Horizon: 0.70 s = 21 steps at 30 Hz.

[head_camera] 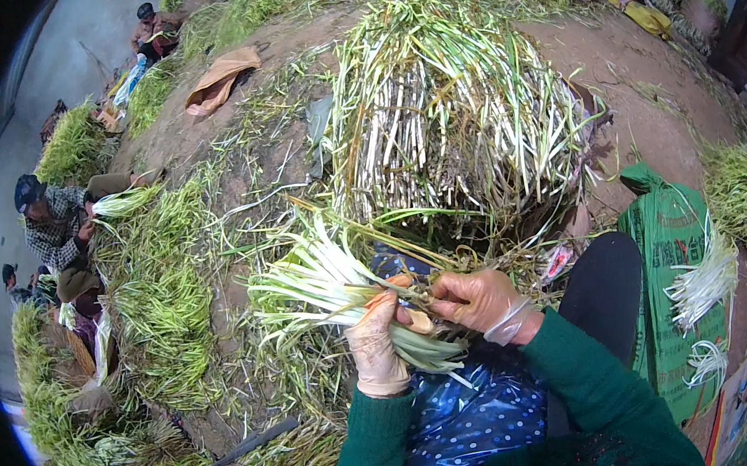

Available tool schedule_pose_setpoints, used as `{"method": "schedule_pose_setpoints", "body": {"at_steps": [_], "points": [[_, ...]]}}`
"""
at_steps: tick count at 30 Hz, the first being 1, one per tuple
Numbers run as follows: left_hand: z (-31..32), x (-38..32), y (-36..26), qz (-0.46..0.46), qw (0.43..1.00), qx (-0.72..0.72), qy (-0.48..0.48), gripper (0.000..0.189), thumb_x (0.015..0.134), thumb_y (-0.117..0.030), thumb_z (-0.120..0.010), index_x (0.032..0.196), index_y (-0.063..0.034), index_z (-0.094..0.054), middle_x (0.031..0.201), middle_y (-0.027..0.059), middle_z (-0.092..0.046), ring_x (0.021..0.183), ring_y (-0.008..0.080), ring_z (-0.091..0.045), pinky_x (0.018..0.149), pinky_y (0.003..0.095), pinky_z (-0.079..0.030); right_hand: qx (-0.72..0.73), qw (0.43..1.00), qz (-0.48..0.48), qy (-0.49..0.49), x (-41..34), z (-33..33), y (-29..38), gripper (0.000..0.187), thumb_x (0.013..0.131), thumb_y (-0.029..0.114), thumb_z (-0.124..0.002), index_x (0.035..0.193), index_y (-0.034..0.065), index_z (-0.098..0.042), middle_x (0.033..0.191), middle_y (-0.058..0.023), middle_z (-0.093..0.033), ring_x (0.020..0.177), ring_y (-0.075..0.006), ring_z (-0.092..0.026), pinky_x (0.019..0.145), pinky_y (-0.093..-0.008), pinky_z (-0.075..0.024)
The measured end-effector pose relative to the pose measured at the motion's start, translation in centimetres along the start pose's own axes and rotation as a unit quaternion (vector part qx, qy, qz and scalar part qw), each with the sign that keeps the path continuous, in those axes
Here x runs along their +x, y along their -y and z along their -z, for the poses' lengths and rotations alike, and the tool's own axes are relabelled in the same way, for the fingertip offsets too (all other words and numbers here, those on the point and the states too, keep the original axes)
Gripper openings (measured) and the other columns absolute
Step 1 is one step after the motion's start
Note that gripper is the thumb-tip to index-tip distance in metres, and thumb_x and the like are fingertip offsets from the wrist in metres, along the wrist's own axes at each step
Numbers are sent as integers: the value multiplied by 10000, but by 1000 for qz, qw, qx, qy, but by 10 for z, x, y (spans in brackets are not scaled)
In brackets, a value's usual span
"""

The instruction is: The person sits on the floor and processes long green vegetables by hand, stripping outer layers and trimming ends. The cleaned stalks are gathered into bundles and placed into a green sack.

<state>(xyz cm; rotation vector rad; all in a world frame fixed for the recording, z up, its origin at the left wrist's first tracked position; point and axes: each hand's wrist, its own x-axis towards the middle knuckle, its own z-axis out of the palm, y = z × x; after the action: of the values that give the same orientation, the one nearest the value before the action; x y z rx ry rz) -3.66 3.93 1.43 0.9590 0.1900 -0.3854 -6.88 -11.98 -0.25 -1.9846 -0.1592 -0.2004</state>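
My left hand (pixel 377 345), in a pale glove, grips a bunch of white-and-green leafy stalks (pixel 324 279) above my lap. The stalks fan out to the left, while another end of the bunch (pixel 427 350) shows below my fingers. At the right of the bunch, my right hand (pixel 479 300), in a thin translucent glove, pinches withered brownish leaf strands (pixel 424 290). My fingers hide exactly where the strands join the stalks. Just beyond my hands stands a large heap of stalks (pixel 444 130), white stems and soil-stained root ends facing me, green tops folded over.
A blue polka-dot apron (pixel 475 420) covers my lap. To my right, a green woven sack (pixel 669 256) carries cleaned white stalks (pixel 702 277). Loose leaf trimmings (pixel 163 309) litter the left floor. A person (pixel 54 212) holding stalks sits at left; an orange-brown cloth (pixel 221 82) lies farther off.
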Motion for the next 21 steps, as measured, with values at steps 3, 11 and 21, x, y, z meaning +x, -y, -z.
{"method": "schedule_pose_setpoints", "body": {"at_steps": [3, 11, 21], "points": [[-2, 2, -1, 10, 1000, -4, -1, 305, 839, -135, -553, 1071, 65, -555, 607, 20, -531, 486, 137, -529, 471, 235, -467, 276, 935, -216, 51, 10, 8, -2, 176, 843, 235, -617, 859, 60, -627, 587, -55, -592, 422, -107, -517, 395, -228, -410], [18, 16, 9, -46, 996, 60, -50, 251, 813, -103, -582, 1009, 53, -582, 573, 40, -511, 456, 182, -545, 436, 268, -460, 376, 871, -314, 37, 36, -26, 9, 125, 824, 99, -622, 762, 49, -526, 533, -1, -511, 397, -64, -465, 342, -208, -352], [36, 23, 6, 5, 997, 8, -81, 253, 834, -131, -542, 980, 72, -578, 540, 33, -499, 414, 161, -485, 400, 285, -441, 136, 931, -321, -106, 2, 30, -66, 78, 825, 80, -581, 750, 75, -558, 617, -4, -564, 478, -75, -498, 448, -227, -428]]}}
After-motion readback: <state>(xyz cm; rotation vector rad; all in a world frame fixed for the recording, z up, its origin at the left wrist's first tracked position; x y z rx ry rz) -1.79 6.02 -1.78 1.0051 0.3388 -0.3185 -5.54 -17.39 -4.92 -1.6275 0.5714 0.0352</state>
